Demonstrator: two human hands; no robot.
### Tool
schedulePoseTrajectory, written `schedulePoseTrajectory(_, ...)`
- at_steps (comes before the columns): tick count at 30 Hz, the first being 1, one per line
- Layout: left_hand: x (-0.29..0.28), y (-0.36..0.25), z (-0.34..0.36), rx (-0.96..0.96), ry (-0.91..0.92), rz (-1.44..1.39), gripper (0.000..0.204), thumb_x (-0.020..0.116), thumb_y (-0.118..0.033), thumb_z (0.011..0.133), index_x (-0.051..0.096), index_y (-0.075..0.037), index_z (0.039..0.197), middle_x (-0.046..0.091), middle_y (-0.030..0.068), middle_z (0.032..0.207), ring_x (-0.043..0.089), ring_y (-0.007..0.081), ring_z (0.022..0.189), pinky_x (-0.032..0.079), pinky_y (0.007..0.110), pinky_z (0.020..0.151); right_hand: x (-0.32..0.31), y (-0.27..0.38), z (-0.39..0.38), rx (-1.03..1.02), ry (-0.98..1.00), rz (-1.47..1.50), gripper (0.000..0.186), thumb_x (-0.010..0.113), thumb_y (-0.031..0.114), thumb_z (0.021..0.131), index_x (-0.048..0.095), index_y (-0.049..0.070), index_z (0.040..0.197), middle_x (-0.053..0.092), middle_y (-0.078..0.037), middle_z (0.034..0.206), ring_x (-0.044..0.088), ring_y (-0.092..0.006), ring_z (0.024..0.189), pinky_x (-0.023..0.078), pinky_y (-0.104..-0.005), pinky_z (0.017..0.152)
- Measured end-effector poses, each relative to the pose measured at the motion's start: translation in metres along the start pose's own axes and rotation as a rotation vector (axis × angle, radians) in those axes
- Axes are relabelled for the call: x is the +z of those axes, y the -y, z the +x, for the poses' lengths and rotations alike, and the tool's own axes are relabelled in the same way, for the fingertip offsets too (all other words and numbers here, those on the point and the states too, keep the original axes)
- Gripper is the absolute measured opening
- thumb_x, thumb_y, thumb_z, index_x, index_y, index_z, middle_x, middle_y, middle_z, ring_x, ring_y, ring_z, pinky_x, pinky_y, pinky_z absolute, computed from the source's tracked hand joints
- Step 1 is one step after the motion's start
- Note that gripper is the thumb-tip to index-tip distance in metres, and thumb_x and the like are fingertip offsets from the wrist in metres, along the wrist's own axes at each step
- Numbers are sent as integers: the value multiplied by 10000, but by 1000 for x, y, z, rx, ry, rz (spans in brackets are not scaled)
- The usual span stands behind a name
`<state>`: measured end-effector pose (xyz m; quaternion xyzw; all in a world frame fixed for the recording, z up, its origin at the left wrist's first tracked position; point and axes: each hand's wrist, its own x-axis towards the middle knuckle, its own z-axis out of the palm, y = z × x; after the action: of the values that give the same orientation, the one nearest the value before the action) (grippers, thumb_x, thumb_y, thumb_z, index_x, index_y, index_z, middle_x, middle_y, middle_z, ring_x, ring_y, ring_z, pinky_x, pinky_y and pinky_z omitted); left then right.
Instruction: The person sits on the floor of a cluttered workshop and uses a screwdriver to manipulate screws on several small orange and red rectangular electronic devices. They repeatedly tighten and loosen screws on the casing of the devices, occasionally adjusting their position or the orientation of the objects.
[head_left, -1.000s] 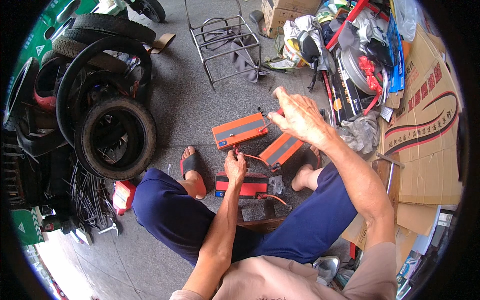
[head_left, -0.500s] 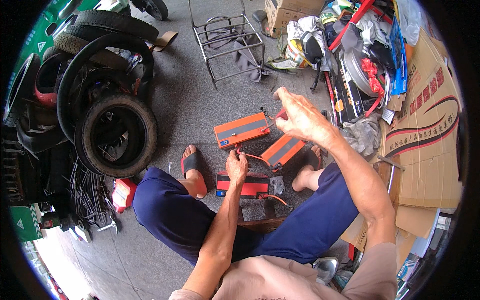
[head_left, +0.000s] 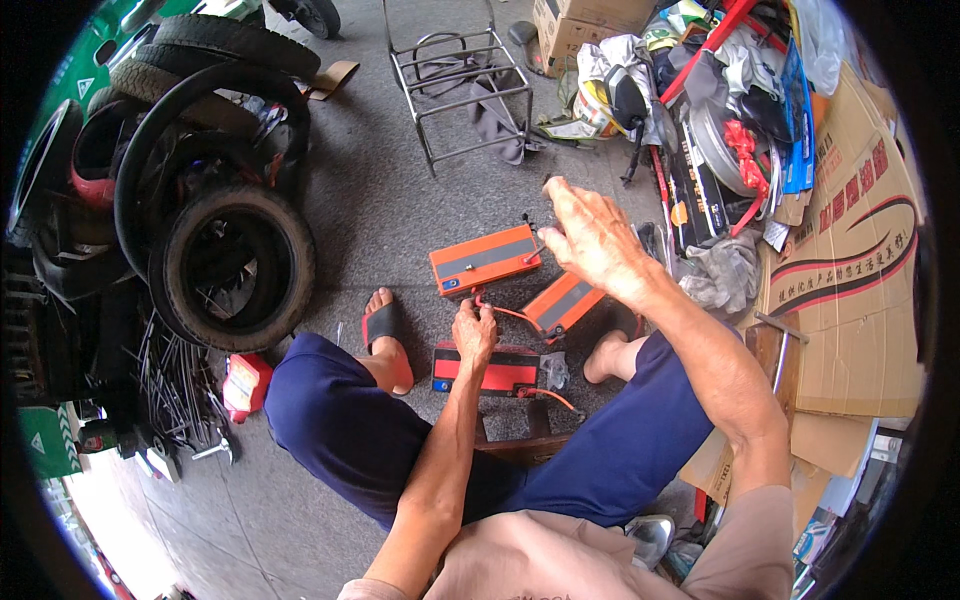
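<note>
Through the head view I have the upper orange box [head_left: 490, 258] on the grey floor, ahead of the person and between the two feet, grey stripe along its top, small metal piece lying on it. Second orange box [head_left: 563, 303]: set at a slant just beside it, to the right. A red lead [head_left: 512, 314] runs from the second box's lower corner to the near edge of the upper one.

Left hand [head_left: 473, 330]: fingertips narrowed, pinching the red lead at that near edge. Right hand [head_left: 595, 240]: raised over the right end of the upper box and part of the second; thumb and forefinger stand apart. I cannot tell whether the curled fingers hold anything.

Nearer the person I log a red box [head_left: 510, 376], partly under the left forearm, with an orange lead [head_left: 552, 396] trailing right and a clear plastic scrap [head_left: 554, 370] at its end. A dark sandal [head_left: 380, 322] is on the left foot.

Further out: a metal rack [head_left: 424, 135] with dark cloth [head_left: 497, 125] beneath; stacked tyres [head_left: 302, 270] at left, a red container [head_left: 246, 385] below them; at right, a printed cardboard sheet [head_left: 850, 340]
</note>
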<state>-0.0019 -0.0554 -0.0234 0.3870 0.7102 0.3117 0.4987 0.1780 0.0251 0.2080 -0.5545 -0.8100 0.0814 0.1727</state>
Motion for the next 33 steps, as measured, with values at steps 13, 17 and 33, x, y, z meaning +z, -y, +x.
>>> schedulePoseTrajectory(13, 7, 7, 6, -34, 27, 50, 319, 588, -266, 917, 620, 29, 1035, 689, 293, 933, 676, 459, 933, 509, 525, 827, -56, 3, -37, 184, 244, 73, 201, 675, 126, 747, 650, -60, 820, 679, -220, 801, 697, -368, 757, 541, -439, 708)
schedulePoseTrajectory(17, 5, 13, 8, 47, -27, 119, 312, 578, -261, 924, 620, 27, 1037, 690, 282, 913, 682, 451, 901, 513, 514, 812, -54, 3, -50, 137, 253, 74, 231, 663, 139, 735, 665, -65, 841, 676, -222, 775, 691, -382, 759, 539, -439, 715)
schedulePoseTrajectory(33, 4, 13, 9, 49, -20, 157, 305, 579, -274, 934, 613, 9, 1043, 695, 273, 890, 681, 461, 896, 507, 524, 800, -43, -1, -63, 138, 236, 153, 225, 631, 135, 790, 673, -68, 878, 685, -224, 829, 692, -380, 805, 542, -442, 744)
